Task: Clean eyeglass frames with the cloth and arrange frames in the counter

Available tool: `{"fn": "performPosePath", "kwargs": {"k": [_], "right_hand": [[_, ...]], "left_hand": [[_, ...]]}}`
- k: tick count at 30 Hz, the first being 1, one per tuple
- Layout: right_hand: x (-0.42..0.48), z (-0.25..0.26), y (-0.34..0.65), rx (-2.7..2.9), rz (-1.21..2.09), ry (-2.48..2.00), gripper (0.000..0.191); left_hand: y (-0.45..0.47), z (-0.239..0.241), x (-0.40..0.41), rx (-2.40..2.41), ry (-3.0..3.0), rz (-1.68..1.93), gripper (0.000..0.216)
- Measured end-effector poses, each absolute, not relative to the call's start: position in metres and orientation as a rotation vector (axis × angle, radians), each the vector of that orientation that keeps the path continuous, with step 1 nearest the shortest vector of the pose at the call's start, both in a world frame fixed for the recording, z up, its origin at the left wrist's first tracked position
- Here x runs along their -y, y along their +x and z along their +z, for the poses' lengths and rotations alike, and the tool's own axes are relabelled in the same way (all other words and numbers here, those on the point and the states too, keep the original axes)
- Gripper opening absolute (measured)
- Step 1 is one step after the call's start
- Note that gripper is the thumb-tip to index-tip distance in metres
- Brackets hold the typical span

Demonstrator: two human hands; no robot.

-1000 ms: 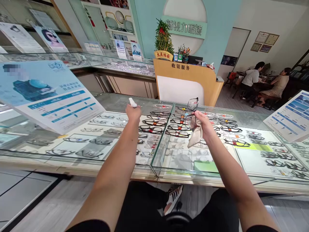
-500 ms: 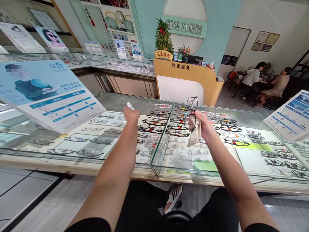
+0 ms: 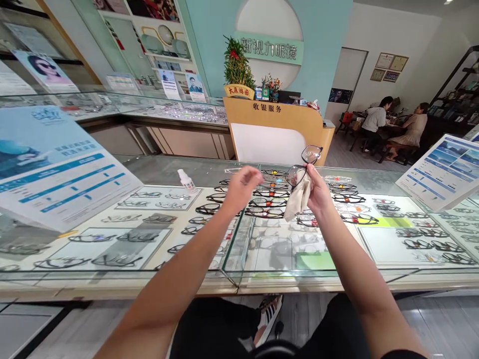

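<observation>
My right hand (image 3: 320,193) has its fingers closed on the glasses (image 3: 299,170) and a pale cloth (image 3: 297,199), above the glass bench (image 3: 160,169). My left hand (image 3: 241,188) hangs to their left, fingers loosely curled. Farther left, the white bottle (image 3: 186,181) stands on the bench.

In my right hand (image 3: 318,192), dark-rimmed glasses (image 3: 296,174) and a pale cloth (image 3: 297,202), held above the glass counter (image 3: 159,167). My left hand (image 3: 242,189) hovers nearby, loosely curled; white bottle (image 3: 186,181) stands to its left.
</observation>
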State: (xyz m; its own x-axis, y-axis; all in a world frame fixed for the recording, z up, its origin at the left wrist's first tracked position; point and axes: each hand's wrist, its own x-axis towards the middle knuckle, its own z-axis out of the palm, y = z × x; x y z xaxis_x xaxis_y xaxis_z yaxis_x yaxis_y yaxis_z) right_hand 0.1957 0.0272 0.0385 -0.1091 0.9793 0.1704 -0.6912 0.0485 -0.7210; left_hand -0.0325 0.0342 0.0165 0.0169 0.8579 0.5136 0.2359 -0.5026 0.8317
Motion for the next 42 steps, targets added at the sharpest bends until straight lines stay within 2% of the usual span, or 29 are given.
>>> {"fn": "performPosePath", "kwargs": {"k": [3,8,11,16,19,27,33,39,42], "right_hand": [[-0.026,0.04,0.196,0.753,1.475,-0.485,0.031],[-0.027,0.04,0.199,0.769,1.411,-0.524,0.03],[-0.031,0.04,0.202,0.758,1.377,-0.519,0.028],[-0.037,0.039,0.203,0.661,1.336,-0.525,0.019],[-0.04,0.036,0.204,0.639,1.335,-0.541,0.016],[-0.045,0.031,0.212,0.691,1.376,-0.536,0.015],[-0.047,0.028,0.212,0.709,1.414,-0.469,0.022],[-0.042,0.039,0.215,0.735,1.382,-0.498,0.02],[-0.034,0.044,0.212,0.78,1.392,-0.477,0.019]], "left_hand": [[0.001,0.006,-0.013,-0.908,1.769,1.086,0.045],[0.015,-0.001,-0.001,-0.846,1.728,0.886,0.049],[0.007,0.004,-0.002,-0.816,1.651,0.95,0.048],[-0.005,0.02,-0.004,-0.737,1.348,1.211,0.035],[-0.012,0.026,-0.004,-0.678,1.328,1.234,0.032],[-0.028,0.026,-0.011,-0.724,1.226,1.304,0.033],[-0.037,0.036,-0.011,-0.752,1.171,1.375,0.038],[-0.051,0.052,-0.012,-0.874,1.136,1.54,0.044],[-0.053,0.05,-0.017,-0.888,1.217,1.495,0.045]]}}
